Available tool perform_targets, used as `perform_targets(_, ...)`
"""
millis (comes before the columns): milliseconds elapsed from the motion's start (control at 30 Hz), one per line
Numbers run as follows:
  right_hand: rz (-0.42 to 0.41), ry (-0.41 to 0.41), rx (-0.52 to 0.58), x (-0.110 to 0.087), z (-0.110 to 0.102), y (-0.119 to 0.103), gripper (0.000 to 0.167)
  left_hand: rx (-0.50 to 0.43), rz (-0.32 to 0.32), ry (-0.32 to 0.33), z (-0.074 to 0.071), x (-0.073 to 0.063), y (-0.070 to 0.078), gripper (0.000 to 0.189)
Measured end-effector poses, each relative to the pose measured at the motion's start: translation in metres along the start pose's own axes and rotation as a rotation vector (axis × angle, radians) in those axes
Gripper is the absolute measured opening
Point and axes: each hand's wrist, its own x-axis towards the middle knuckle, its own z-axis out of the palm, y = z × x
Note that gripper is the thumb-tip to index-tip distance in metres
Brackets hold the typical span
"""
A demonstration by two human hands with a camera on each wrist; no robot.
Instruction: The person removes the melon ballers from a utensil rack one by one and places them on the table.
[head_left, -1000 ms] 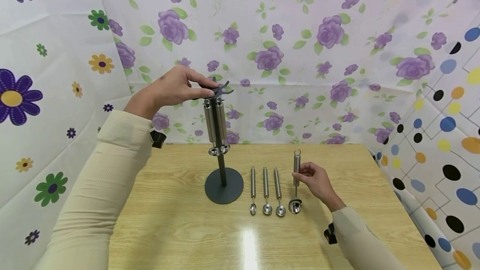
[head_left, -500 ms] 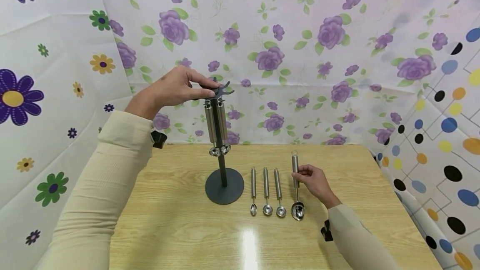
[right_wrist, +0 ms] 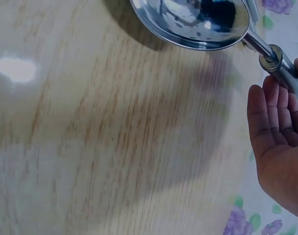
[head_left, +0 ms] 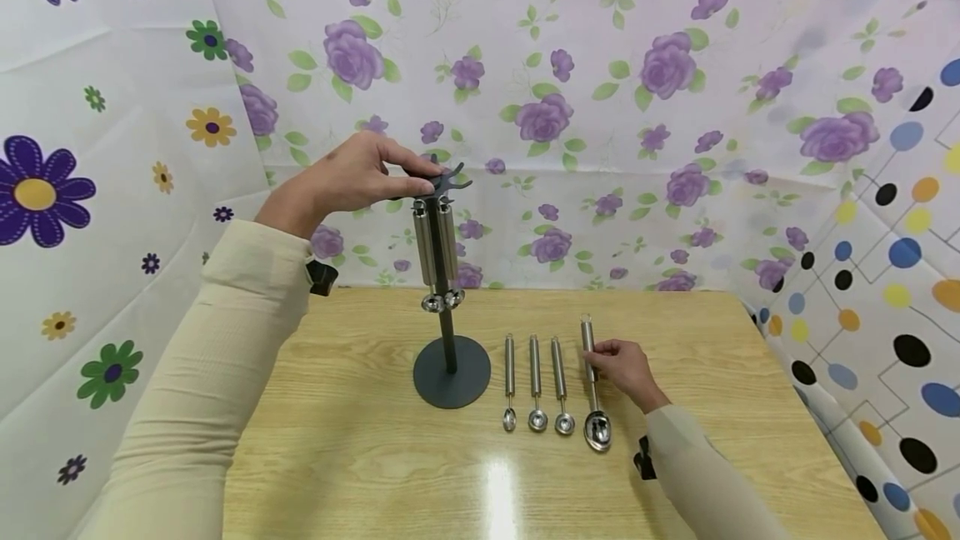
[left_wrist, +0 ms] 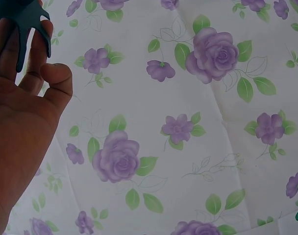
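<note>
My left hand pinches the pronged top of a dark utensil stand; in the left wrist view, the prongs lie against its fingers. Steel utensils hang from the stand, round heads downward. At the right, my right hand pinches the handle of a steel scoop with an oval bowl. The scoop's bowl appears large in the right wrist view, close above the wooden surface; whether it touches is unclear.
Three thin steel scoops with small heads, a left one, a middle one and a right one, lie side by side on the wooden table. The stand's round base is left of them. Patterned cloth encloses the table.
My right hand has lowered the steel scoop toward the table, its bowl shifting nearer to me and its handle tilting. The left hand keeps its hold on the stand.
</note>
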Motion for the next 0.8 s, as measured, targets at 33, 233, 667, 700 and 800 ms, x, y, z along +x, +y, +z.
perform_targets(33, 0.014, 0.001, -0.004, 0.0, 0.001, 0.0, 0.03, -0.002, 0.002, -0.002, 0.0, 0.0, 0.0, 0.027)
perform_targets(233, 0.054, -0.01, -0.073, 0.001, 0.005, 0.004, 0.028, -0.006, 0.009, -0.004, -0.001, 0.0, 0.0, 0.027)
perform_targets(667, 0.067, -0.001, -0.172, 0.001, 0.013, 0.01, 0.024, -0.017, 0.002, -0.009, 0.0, 0.0, -0.001, 0.027)
perform_targets(700, 0.068, 0.002, -0.172, 0.001, 0.014, 0.01, 0.024, -0.018, 0.001, -0.007, 0.0, 0.0, -0.001, 0.027)
perform_targets(800, 0.072, 0.006, -0.175, 0.0, 0.014, 0.008, 0.024, -0.014, -0.001, -0.005, -0.001, 0.0, -0.001, 0.027)
